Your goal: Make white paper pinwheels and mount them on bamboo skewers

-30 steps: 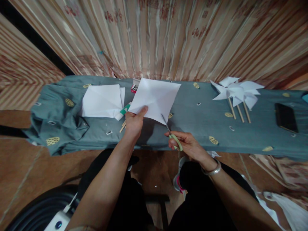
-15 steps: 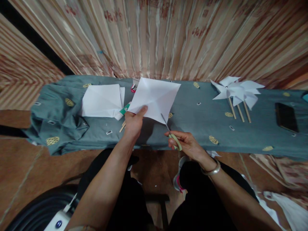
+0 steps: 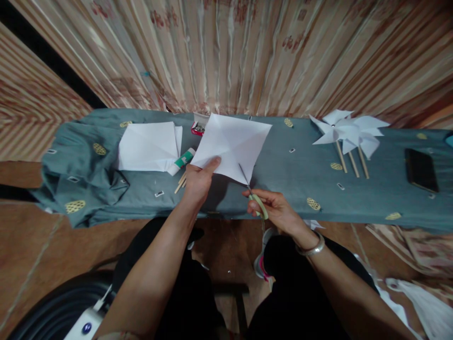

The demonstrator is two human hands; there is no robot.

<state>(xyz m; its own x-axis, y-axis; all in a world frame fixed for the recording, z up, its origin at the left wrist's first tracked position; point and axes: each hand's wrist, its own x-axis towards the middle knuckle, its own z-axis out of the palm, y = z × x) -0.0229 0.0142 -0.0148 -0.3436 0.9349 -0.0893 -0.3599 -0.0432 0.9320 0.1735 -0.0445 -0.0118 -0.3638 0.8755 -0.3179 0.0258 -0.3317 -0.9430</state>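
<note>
Long bench [image 3: 290, 189] under a grey-blue cloth with yellow spots. White square sheet of paper [image 3: 233, 144] up above the middle of it, pinched at its near-left corner by the left hand [image 3: 198, 182]. Right hand [image 3: 274, 210] wrapped tight round green-handled scissors [image 3: 253, 191], blades on the paper's near corner. Stack of white paper sheets [image 3: 148, 146] to the left, white paper pinwheels on wooden sticks [image 3: 348, 134] far right.
</note>
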